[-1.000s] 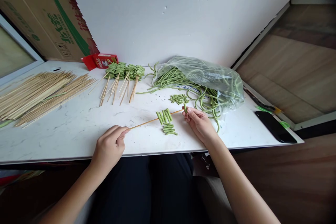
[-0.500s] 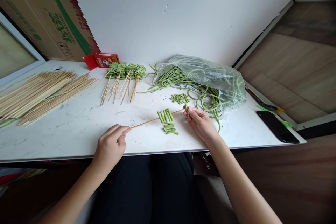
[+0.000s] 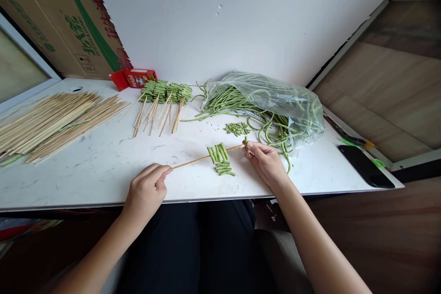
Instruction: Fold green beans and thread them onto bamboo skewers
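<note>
My left hand (image 3: 147, 189) is closed round the near end of a thin bamboo skewer (image 3: 190, 162), which slants up to the right above the table. Several cut green bean pieces (image 3: 217, 152) are threaded side by side on it. At the skewer's far tip, my right hand (image 3: 263, 160) pinches one more bean piece (image 3: 245, 142); whether the tip has entered it I cannot tell. Just below the threaded pieces lies a short row of loose bean pieces (image 3: 223, 168). A small heap of bean ends (image 3: 237, 128) sits beyond my right hand.
At left lie many bare skewers (image 3: 65, 119). Finished bean skewers (image 3: 165, 92) are stacked by a red box (image 3: 141, 78). A clear plastic bag (image 3: 275, 92) of long beans fills the back right. A black phone (image 3: 365, 166) lies near the right edge, beside a dark-bladed tool (image 3: 344, 132).
Hardly anything differs. The whole view has shifted slightly, and both hands keep their grips on the skewer and the bean piece at its tip.
</note>
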Action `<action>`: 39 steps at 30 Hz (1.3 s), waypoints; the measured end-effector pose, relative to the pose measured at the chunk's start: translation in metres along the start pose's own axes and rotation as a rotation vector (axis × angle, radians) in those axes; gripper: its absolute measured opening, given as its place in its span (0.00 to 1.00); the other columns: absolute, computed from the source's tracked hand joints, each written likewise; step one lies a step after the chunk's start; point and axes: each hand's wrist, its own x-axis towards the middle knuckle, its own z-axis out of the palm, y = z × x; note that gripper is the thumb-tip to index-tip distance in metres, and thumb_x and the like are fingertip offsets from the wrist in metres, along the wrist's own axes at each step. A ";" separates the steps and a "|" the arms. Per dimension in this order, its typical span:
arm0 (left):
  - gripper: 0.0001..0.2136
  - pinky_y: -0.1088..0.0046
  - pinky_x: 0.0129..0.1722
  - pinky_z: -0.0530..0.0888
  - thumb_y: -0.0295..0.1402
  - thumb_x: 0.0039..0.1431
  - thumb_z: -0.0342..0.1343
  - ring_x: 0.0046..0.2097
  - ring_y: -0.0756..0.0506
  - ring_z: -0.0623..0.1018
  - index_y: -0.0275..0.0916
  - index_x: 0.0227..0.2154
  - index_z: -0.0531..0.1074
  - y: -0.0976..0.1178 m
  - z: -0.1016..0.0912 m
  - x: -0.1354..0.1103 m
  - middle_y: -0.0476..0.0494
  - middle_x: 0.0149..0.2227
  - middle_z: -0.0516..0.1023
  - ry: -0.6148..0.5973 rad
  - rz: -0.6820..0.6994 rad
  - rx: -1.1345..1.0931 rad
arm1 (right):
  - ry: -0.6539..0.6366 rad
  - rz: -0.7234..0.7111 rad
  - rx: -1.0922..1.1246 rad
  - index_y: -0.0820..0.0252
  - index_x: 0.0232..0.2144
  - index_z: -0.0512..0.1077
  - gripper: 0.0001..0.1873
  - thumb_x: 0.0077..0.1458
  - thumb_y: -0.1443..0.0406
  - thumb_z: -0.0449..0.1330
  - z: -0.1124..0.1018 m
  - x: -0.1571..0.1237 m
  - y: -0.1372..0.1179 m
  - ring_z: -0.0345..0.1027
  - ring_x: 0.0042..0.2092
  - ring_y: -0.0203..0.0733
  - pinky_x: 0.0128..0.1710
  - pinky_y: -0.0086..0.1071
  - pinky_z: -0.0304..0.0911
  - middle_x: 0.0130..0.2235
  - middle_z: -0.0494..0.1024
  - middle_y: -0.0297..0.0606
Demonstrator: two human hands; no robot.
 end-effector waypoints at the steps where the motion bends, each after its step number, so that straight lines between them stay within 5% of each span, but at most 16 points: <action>1: 0.15 0.74 0.39 0.77 0.18 0.67 0.47 0.37 0.47 0.82 0.36 0.37 0.79 0.000 0.000 0.000 0.45 0.35 0.83 -0.003 0.001 0.000 | 0.004 -0.001 -0.008 0.55 0.28 0.84 0.14 0.50 0.52 0.77 0.000 0.000 0.000 0.65 0.35 0.39 0.41 0.36 0.64 0.29 0.74 0.35; 22: 0.17 0.74 0.38 0.77 0.17 0.64 0.46 0.38 0.47 0.83 0.37 0.36 0.79 0.000 0.000 -0.002 0.45 0.35 0.83 -0.020 -0.016 -0.009 | 0.007 -0.056 -0.124 0.55 0.24 0.81 0.16 0.54 0.52 0.75 0.004 -0.006 0.001 0.71 0.40 0.43 0.50 0.39 0.66 0.32 0.79 0.37; 29: 0.15 0.74 0.38 0.77 0.20 0.66 0.48 0.37 0.46 0.83 0.38 0.36 0.80 0.001 0.000 -0.001 0.45 0.35 0.84 0.007 -0.052 -0.034 | 0.050 -0.003 -0.026 0.56 0.29 0.83 0.16 0.48 0.52 0.77 0.014 -0.007 -0.012 0.67 0.35 0.40 0.43 0.37 0.65 0.27 0.73 0.34; 39: 0.17 0.74 0.38 0.77 0.17 0.63 0.46 0.38 0.47 0.83 0.38 0.35 0.80 0.001 -0.001 -0.001 0.45 0.36 0.84 0.004 -0.053 -0.028 | 0.141 -0.014 -0.119 0.55 0.32 0.83 0.18 0.49 0.49 0.76 0.024 -0.013 -0.007 0.63 0.32 0.38 0.36 0.36 0.63 0.33 0.79 0.37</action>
